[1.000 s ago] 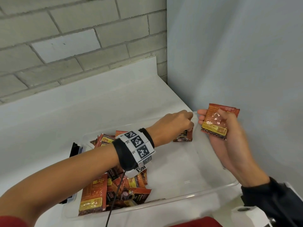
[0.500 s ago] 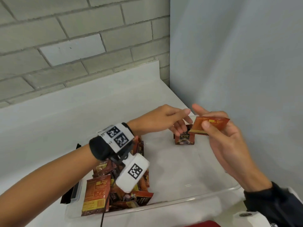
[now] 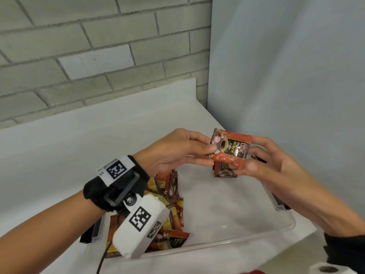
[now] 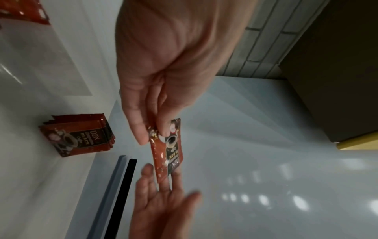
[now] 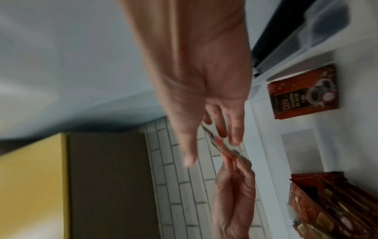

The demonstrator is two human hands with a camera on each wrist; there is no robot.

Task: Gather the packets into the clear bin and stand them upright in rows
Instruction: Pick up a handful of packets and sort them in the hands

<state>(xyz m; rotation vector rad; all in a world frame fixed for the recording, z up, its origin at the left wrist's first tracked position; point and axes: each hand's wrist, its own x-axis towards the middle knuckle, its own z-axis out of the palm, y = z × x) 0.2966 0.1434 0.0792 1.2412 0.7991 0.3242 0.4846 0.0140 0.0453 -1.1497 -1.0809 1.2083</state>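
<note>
I see both forearms reaching in from the near edge and meeting in mid-air. My left hand [image 3: 175, 149] comes in from the left, knuckles up, thumb and forefinger pressed together in a pinch on a packet [image 3: 231, 148]. My right hand [image 3: 262, 161] faces it from the right, palm turned inward, its fingers [image 3: 240, 171] nearly straight and spread, tips touching the packet's far end; in the wrist views the right hand is blurred.

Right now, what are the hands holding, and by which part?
One coffee packet: left hand pinches one end; right hand fingers support the other end.
</note>
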